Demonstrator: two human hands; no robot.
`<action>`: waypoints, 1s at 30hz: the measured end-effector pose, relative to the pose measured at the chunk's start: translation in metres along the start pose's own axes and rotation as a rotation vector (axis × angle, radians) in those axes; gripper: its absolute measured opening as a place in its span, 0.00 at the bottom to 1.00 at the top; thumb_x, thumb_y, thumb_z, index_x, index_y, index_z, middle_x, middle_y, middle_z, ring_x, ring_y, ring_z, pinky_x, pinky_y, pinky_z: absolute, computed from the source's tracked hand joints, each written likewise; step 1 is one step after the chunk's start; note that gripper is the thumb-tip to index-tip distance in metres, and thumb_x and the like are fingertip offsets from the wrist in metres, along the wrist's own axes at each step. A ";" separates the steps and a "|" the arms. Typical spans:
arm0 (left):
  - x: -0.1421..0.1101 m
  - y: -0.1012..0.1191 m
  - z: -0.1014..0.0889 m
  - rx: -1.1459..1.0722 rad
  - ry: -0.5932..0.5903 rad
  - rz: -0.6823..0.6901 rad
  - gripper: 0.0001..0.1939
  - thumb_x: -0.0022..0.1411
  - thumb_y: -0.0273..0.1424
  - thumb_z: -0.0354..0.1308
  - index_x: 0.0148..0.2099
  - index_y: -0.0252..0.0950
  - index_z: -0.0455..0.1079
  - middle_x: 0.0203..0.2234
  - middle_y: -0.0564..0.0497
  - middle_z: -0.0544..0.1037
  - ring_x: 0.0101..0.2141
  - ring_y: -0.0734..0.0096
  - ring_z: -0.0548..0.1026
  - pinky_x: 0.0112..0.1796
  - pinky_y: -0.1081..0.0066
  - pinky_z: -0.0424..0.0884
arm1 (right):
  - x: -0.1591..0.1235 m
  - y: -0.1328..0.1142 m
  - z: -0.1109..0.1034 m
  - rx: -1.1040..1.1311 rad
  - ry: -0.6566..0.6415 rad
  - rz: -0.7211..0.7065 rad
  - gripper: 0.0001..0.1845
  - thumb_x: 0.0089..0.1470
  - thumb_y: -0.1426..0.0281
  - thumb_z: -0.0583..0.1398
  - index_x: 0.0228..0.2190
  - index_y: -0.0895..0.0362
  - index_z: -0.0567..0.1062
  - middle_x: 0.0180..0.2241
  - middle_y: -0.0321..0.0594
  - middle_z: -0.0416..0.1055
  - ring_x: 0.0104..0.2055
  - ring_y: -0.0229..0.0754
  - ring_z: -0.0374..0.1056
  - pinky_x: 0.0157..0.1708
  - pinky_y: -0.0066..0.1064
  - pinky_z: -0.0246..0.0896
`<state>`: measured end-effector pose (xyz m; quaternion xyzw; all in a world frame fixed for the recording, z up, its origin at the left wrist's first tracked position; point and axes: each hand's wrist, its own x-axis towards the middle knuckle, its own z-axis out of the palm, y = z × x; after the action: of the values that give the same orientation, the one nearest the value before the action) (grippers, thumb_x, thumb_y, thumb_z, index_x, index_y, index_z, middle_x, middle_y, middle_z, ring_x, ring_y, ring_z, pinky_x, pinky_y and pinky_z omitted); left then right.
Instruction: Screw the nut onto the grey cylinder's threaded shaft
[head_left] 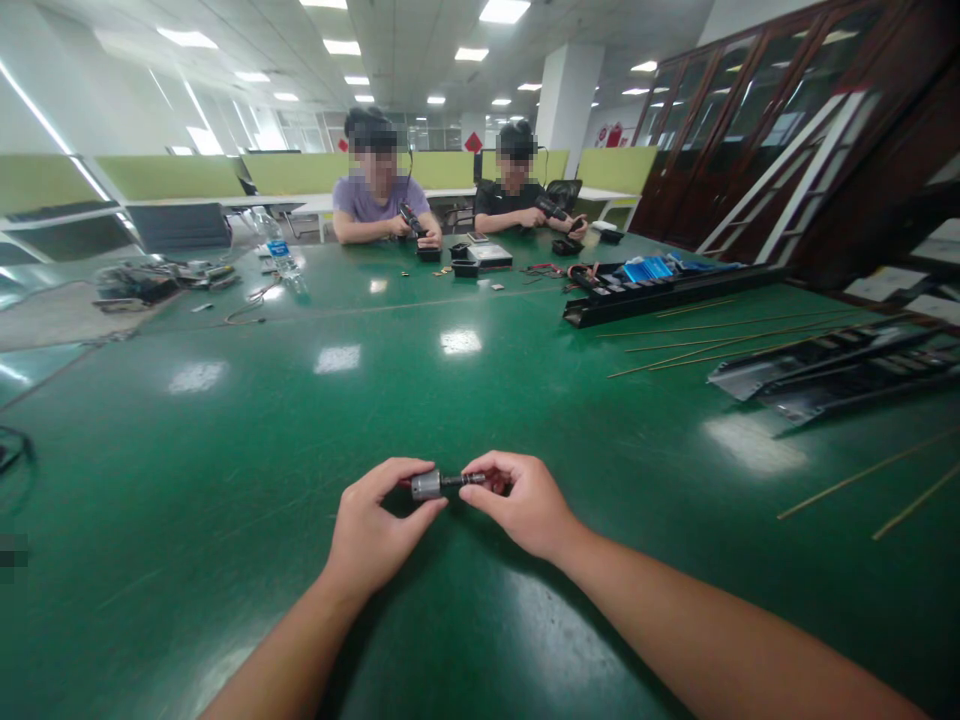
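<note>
The left hand (371,525) pinches a silver cylinder (426,485); the right hand (521,505) pinches its black shaft (466,480). The label on the water bottle (279,252) is too small to read.

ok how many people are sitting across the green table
2. One person in a lilac T-shirt sits at the far edge of the green table, left of centre in view; a person in a black shirt sits along that edge to the right.

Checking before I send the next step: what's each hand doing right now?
Left hand: closed, holding a small silver cylinder.
Right hand: closed, pinching the end of the cylinder's black shaft.
</note>
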<state>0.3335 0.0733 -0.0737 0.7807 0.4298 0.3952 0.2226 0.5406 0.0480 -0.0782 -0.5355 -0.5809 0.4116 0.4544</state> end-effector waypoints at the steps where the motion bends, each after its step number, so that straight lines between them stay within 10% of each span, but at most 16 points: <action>1: 0.000 0.000 0.000 -0.001 0.000 -0.003 0.14 0.56 0.33 0.68 0.45 0.41 0.75 0.39 0.52 0.80 0.39 0.66 0.77 0.43 0.67 0.72 | 0.000 0.000 0.000 0.003 0.000 0.001 0.08 0.48 0.68 0.66 0.33 0.59 0.81 0.25 0.36 0.73 0.25 0.35 0.63 0.26 0.26 0.57; 30: 0.000 0.000 -0.003 -0.002 0.036 -0.033 0.14 0.56 0.34 0.66 0.46 0.40 0.75 0.39 0.50 0.80 0.39 0.64 0.78 0.43 0.65 0.73 | -0.001 -0.001 -0.002 -0.006 0.050 -0.009 0.09 0.48 0.68 0.66 0.33 0.58 0.80 0.25 0.37 0.74 0.26 0.37 0.66 0.27 0.27 0.58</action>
<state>0.3313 0.0729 -0.0720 0.7662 0.4461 0.4060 0.2218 0.5424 0.0468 -0.0772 -0.5444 -0.5731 0.3943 0.4689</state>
